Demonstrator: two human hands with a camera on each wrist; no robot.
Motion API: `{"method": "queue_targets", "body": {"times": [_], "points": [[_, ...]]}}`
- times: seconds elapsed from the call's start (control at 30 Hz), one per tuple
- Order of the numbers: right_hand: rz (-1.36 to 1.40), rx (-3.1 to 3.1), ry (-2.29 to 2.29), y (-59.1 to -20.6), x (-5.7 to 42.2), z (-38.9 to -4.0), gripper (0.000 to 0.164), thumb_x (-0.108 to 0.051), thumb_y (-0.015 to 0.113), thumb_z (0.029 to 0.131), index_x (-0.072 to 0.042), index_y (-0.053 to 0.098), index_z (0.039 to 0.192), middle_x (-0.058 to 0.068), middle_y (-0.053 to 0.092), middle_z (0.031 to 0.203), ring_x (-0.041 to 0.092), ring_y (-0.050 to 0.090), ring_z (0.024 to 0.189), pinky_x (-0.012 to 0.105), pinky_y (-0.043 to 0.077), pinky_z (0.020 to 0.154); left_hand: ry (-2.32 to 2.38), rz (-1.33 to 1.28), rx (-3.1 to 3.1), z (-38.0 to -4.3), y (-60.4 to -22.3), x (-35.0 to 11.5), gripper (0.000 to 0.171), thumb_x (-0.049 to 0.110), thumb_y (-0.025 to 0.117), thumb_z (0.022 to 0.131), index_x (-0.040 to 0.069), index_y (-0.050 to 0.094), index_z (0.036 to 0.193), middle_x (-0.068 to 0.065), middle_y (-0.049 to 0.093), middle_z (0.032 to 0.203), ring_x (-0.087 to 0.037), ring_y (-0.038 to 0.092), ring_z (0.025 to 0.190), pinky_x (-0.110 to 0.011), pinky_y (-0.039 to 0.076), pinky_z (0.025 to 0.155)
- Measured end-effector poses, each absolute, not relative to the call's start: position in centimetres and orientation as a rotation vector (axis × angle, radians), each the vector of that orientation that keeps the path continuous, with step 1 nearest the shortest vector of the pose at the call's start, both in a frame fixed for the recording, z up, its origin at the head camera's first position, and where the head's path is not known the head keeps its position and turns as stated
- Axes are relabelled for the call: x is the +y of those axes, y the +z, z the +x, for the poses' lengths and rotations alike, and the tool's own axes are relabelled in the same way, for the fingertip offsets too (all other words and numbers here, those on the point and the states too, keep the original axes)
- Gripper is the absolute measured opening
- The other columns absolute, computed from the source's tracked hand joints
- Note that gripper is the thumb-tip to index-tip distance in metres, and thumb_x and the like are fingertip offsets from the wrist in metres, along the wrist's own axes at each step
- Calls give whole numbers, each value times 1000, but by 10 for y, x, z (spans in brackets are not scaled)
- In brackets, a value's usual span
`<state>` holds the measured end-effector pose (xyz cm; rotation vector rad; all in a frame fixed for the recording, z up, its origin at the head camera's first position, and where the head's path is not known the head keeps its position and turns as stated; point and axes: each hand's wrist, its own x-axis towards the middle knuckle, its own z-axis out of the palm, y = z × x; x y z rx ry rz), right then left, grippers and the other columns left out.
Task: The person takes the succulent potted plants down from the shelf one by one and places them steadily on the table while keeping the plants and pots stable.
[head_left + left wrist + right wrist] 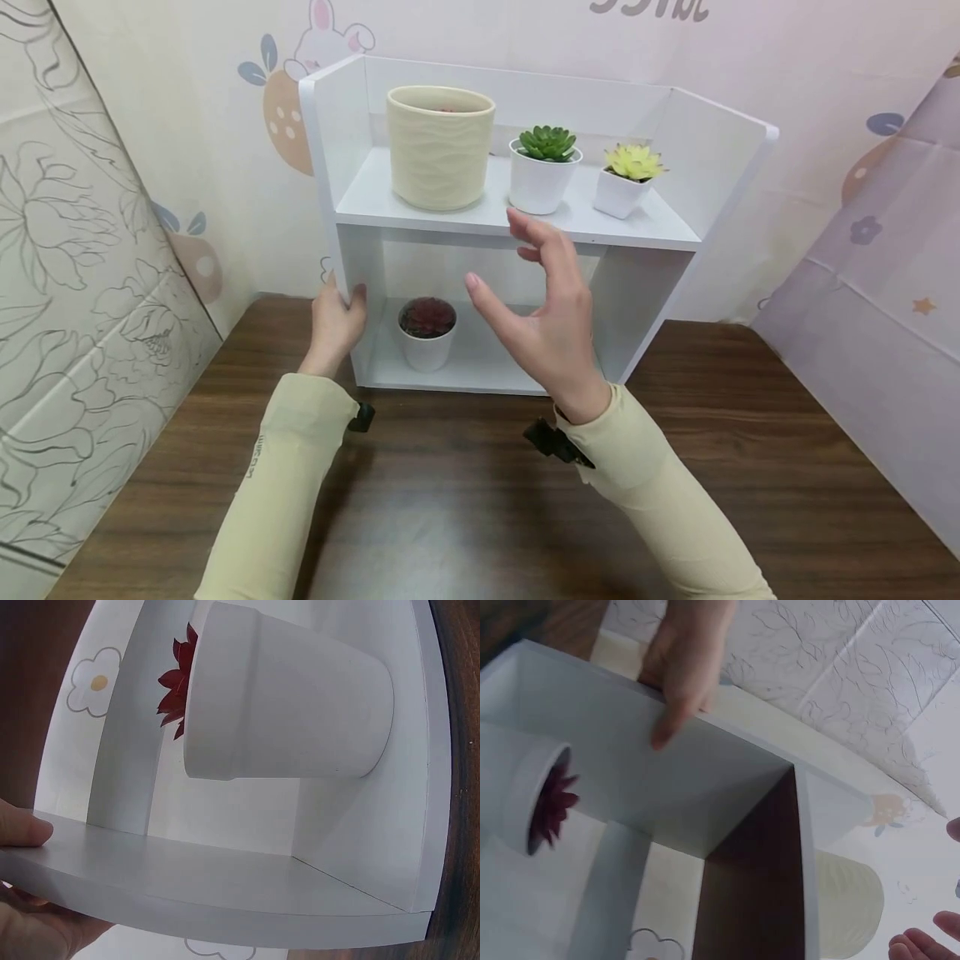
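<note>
My left hand (pixel 335 323) grips the left side panel of a white two-tier shelf (pixel 648 292), thumb on the inner face and fingers around the outside. In the left wrist view, the panel's edge (pixel 225 911) passes between thumb and fingers. Raised before the shelf's middle board, my right hand (pixel 551 325) holds nothing, its thumb and fingers spread apart. Behind its fingertips stands a white pot with a green succulent (pixel 542 179). The lower tier holds a white pot with a dark red succulent (pixel 427 333), right of my left hand.
On the upper tier, a large cream ribbed pot (pixel 441 158) stands at left and a small white pot with a yellow-green succulent (pixel 626 183) at right. The shelf rests on a dark wooden table (pixel 442 500), against a patterned wall covering (pixel 187 108).
</note>
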<state>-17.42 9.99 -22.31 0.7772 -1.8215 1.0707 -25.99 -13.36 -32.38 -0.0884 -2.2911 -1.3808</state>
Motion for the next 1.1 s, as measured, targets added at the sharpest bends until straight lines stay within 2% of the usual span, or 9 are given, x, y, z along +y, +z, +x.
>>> {"method": "queue_targets", "body": {"times": [0.17,0.4,0.63,0.9,1.1], "points": [[716,-1816,1110,-209,92,-181,61,-18,77,78,-2,53,132,7,56,131,17,52,120,33,46,96,-1387,-89,-2290,-261,-324,-134,40,12,44,98,-5,44,133,-30,53,132,-45,51,123,-58,44,100],[690,-1816,1167,-193,88,-192,66,-22,75,81,-1,47,137,11,52,134,17,50,122,27,45,101,-1387,-90,-2285,-261,-323,-133,39,11,45,97,-6,44,133,-30,53,131,-46,51,123,-58,43,100],[619,-1863,1317,-183,82,-202,74,-22,78,78,-6,44,141,8,49,137,9,46,126,24,41,105,-1397,-84,-2293,-261,-323,-133,39,10,45,97,-6,44,133,-30,52,133,-46,50,124,-58,43,101],[504,-2076,1366,-167,76,-214,90,-32,80,76,-14,30,149,6,37,146,9,39,134,16,35,107,-1406,-93,-2301,-260,-323,-134,40,12,44,98,-4,43,135,-29,51,133,-45,50,125,-57,44,100],[454,-2181,1407,-159,68,-224,102,-39,81,74,-18,20,153,5,31,151,12,36,136,19,35,108,-1405,-93,-2301,-260,-324,-134,40,12,43,98,-4,42,135,-28,51,134,-44,49,125,-57,43,101]]}}
